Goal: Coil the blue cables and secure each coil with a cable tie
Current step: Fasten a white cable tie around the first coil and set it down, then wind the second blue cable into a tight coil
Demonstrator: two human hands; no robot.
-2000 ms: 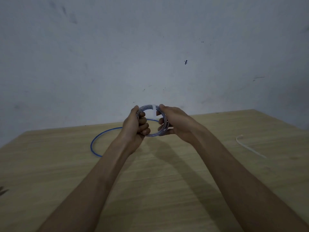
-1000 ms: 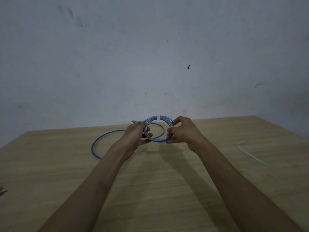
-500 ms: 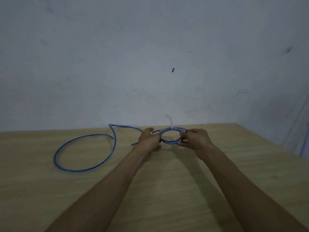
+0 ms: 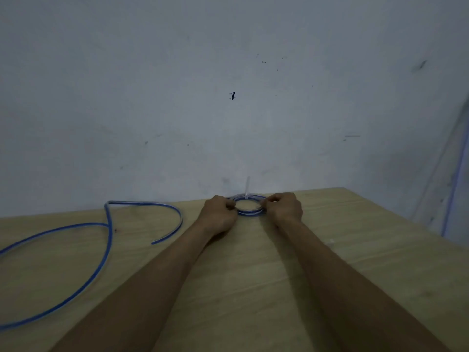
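Tabletop [image 4: 253,288]: one coil [image 4: 250,212] between left hand [image 4: 219,215], right hand [image 4: 285,208]; one loose cable [image 4: 111,232].

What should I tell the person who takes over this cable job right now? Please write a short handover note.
Hands: the left hand grips the left side of the blue coil; the right hand pinches its right side.
Things: the blue coil is low at the far edge of the table. A white cable tie is around it, with its tail standing up. A loose blue cable lies uncoiled on the left.
Done: one coil tied.
Left: let go of this coil, then coil the loose blue cable and tie it. No spare tie is in view.
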